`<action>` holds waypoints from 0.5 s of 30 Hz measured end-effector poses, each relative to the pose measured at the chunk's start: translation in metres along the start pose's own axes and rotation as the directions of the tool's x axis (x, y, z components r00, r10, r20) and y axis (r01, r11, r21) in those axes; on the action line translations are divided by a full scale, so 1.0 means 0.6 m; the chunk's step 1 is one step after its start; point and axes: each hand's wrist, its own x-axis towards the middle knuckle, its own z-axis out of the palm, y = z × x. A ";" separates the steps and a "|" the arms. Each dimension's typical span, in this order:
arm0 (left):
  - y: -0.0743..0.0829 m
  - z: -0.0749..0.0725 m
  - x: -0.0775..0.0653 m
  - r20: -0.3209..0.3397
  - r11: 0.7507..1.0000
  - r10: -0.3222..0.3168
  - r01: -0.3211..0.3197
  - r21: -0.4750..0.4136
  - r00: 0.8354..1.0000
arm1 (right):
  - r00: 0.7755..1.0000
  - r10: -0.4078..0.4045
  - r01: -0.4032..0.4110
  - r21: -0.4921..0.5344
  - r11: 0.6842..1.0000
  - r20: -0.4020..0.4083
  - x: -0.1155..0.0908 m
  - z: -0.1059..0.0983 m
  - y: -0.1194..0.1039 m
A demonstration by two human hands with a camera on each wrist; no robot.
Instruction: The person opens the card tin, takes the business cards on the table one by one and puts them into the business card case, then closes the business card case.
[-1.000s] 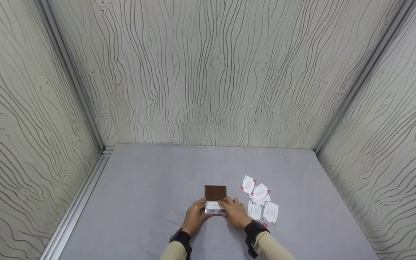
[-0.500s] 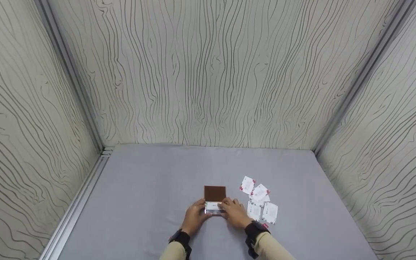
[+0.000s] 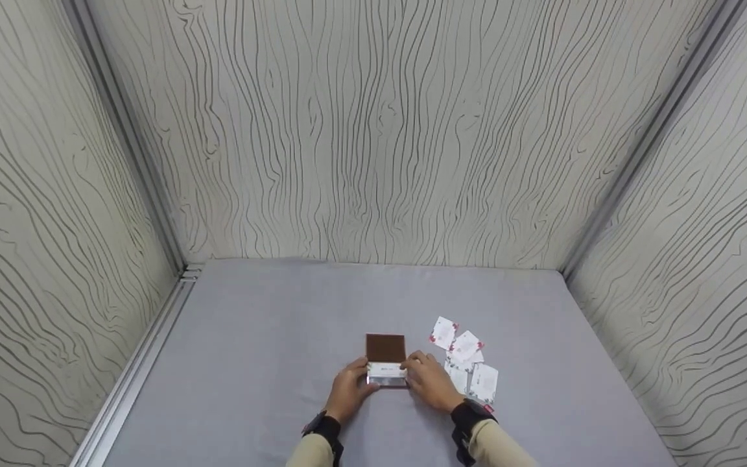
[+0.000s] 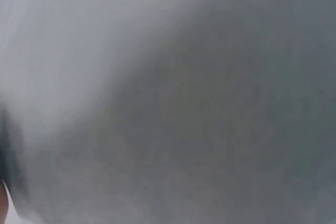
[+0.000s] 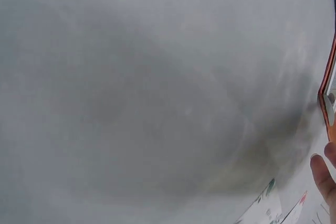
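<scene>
A desk (image 3: 283,311) under a pale grey cloth carries everything, and the work sits about midway between its left and right edges, well away from the far edge. The cloth has faint creases, so it probably gives a little under pressure; light downward force is better than a sideways shove.

The left hand (image 3: 346,390) grips the left side of the case, thumb at the near corner and fingers toward the far side. That makes it the natural anchor, and a firm but gentle hold should stop the case from sliding. The right hand (image 3: 434,383) is bent at the opposite side, a fingertip at the card's right end. Whether it pinches or merely touches cannot be told, since the right wrist view catches only a couple of fingertips beside the case's edge.

The case (image 3: 386,348) lies open on the desk, its brown panel toward the far edge and its other half between the hands.

The loose cards (image 3: 484,383), partly overlapping, lie between the case and the desk's right edge. The right wrist passes close to the nearest ones, so a slightly raised wrist would avoid dragging them.

The single card (image 3: 384,369) lies in the near half of the case. Even, light pressure near its edge seems best; pushing hard at one end could tilt or bend it.
</scene>
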 end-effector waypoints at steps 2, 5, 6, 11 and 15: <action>0.000 0.000 0.001 0.005 1.000 -0.002 0.002 0.006 1.000 | 1.000 -0.007 0.007 0.003 1.000 -0.009 -0.003 -0.004 0.005; 0.000 0.000 0.001 0.011 1.000 -0.004 0.004 0.011 1.000 | 1.000 -0.002 0.002 -0.002 1.000 -0.007 -0.012 -0.008 0.014; 0.001 -0.001 0.002 0.013 1.000 -0.007 0.007 0.010 1.000 | 1.000 0.001 -0.001 -0.008 1.000 -0.009 -0.015 -0.008 0.017; 0.002 -0.002 0.003 0.013 1.000 -0.010 0.010 0.005 1.000 | 0.999 0.014 -0.015 -0.032 0.999 -0.031 -0.029 -0.014 0.033; 0.002 -0.002 0.002 0.014 1.000 -0.006 0.006 0.003 1.000 | 0.999 0.024 -0.027 -0.051 0.998 -0.045 -0.040 -0.022 0.044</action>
